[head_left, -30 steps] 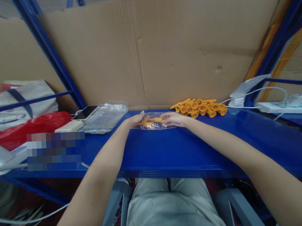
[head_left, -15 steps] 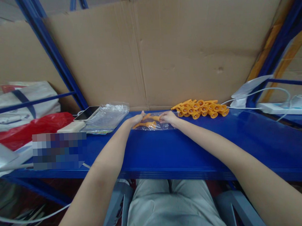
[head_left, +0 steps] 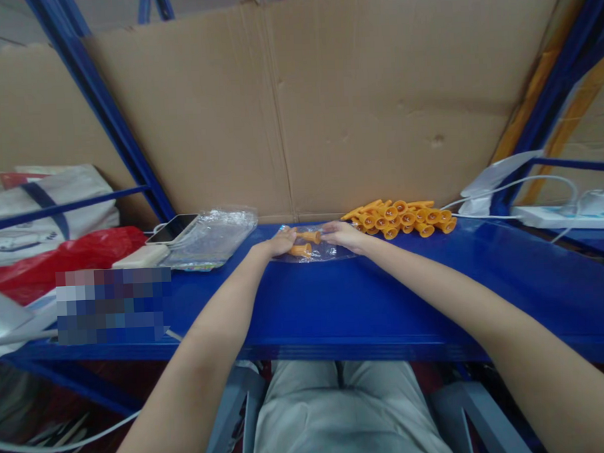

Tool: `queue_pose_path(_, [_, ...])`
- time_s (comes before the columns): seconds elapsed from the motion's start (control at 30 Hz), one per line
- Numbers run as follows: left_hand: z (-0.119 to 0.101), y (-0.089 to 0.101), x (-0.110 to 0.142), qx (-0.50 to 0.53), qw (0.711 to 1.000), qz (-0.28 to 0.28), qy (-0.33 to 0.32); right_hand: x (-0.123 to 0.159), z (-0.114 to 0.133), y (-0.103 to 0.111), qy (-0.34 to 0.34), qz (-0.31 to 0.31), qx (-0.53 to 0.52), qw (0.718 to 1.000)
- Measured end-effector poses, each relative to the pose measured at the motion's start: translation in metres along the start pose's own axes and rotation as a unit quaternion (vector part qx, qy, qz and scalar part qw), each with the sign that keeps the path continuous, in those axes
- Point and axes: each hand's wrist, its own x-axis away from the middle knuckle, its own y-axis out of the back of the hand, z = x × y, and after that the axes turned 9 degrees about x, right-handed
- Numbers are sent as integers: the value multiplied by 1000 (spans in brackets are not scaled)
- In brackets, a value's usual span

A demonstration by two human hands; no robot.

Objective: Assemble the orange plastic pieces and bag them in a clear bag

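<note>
A clear plastic bag lies flat on the blue shelf between my hands. Two orange horn-shaped pieces are at the bag, their flared ends toward the right. My left hand is closed over the narrow ends of these pieces, with its fingers partly hiding them. On the right, my right hand has its fingers at the bag's right part, just beyond the flared ends; the bag's film seems to be between them. Beside that hand is a stacked pile of several more orange horn-shaped pieces.
Left of the bag lie a stack of clear plastic bags, a phone, a white block and a red plastic bag. A white power strip with cables is at right. Cardboard walls the back.
My left hand has moved slightly right, over the narrow ends of the orange pieces. My right fingers have come off the upper piece's flared end and sit just right of it.
</note>
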Motion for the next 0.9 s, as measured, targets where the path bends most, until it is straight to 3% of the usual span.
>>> queue_pose_path(0.13, [-1, 3, 0, 17, 999, 39, 11, 15, 1, 26, 20, -3, 52, 998])
queue_pose_path(0.23, [-1, 4, 2, 21, 999, 36, 14, 29, 5, 50, 84, -23, 137, 987])
queue_pose_path(0.33, [-1, 3, 3, 4, 999, 25, 35, 37, 8, 72, 165, -109, 280, 939])
queue_pose_path(0.47, [-1, -1, 1, -33, 999, 3, 16, 36, 3, 91, 182, -176, 411, 876])
queue_pose_path(0.53, [-2, -4, -1, -25, 1000, -5, -7, 34, -5, 94, 185, -181, 479, 839])
queue_pose_path(0.7, [-3, -7, -6, 34, 999, -4, -23, 37, -22, 90, 175, -116, 625, 752])
queue_pose_path(0.9, [-2, -4, -5, 71, 997, 10, -7, 42, -19, 78, 145, -136, 669, 717])
